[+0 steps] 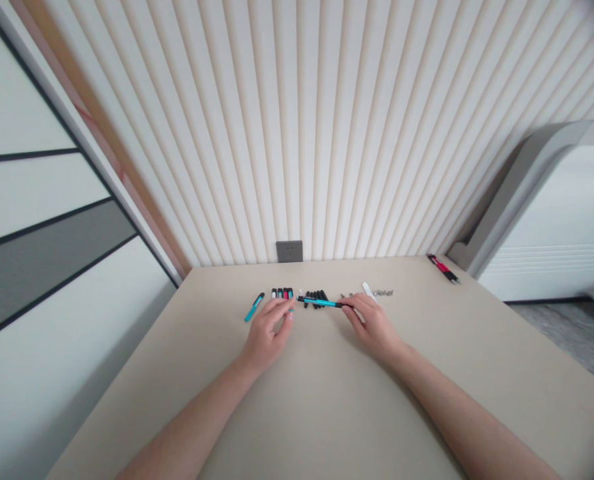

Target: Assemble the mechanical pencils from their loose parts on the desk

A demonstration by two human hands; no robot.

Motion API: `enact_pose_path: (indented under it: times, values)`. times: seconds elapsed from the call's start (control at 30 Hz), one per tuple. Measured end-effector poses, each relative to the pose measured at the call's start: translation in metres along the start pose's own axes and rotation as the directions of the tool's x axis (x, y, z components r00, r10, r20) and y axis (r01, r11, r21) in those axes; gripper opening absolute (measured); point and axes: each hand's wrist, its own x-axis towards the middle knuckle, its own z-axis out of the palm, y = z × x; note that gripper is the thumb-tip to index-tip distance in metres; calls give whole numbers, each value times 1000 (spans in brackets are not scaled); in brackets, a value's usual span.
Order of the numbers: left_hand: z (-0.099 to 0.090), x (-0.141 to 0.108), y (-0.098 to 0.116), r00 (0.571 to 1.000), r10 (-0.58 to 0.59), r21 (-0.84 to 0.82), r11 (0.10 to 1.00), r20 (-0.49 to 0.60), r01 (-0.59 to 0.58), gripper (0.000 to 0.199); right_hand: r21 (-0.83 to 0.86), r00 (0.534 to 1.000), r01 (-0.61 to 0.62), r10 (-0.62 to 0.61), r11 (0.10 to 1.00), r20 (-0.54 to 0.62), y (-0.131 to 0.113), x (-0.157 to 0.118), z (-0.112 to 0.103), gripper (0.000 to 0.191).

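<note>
A ballpoint pen (321, 303) with a turquoise barrel and black ends is held nearly level above the table. My right hand (369, 321) is closed on its black right end, between thumb and fingers. Close to the pen's other end is my left hand (269, 333), fingers curved and thumb a little apart from them; whether a fingertip touches the pen I cannot tell. Partly behind the left hand lies a row of pen barrels (280, 293) in white, turquoise and red. Several black pen parts (318, 295) lie behind the held pen.
Another turquoise pen (255, 307) lies left of my left hand. Small metallic pieces (384, 293) and a white strip (368, 291) are beyond my right hand. Red and black pens (443, 269) rest at the table's (307, 413) far right. A socket (289, 251) sits on the ribbed wall.
</note>
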Motion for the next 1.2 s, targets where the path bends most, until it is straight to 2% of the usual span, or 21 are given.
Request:
enact_pose_path:
  times: [0.13, 0.43, 0.53, 0.7, 0.93, 1.2]
  values:
    - [-1, 1, 1, 1000, -12, 24, 1000, 22, 11, 27, 20, 1000, 4, -4, 1000, 14, 1, -1, 0, 25]
    - [0, 1, 0, 991, -120, 8, 993, -62, 121, 27, -6, 999, 23, -23, 1000, 25, 0, 1, -1, 27]
    - [0, 1, 0, 989, -134, 14, 991, -60, 135, 29, -7, 998, 47, -46, 999, 50, 0, 2, -2, 26]
    - [-1, 1, 0, 997, -79, 44, 996, 24, 78, 17, 17, 996, 78, -79, 997, 50, -2, 3, -3, 24]
    - [0, 0, -3, 990, -28, 55, 998, 138, 20, 17, 19, 993, 92, -93, 996, 69, -3, 2, -2, 24]
    - [-3, -1, -4, 990, 62, 134, 988, 127, -79, 18, -5, 988, 62, -61, 998, 140, -1, 3, -6, 26]
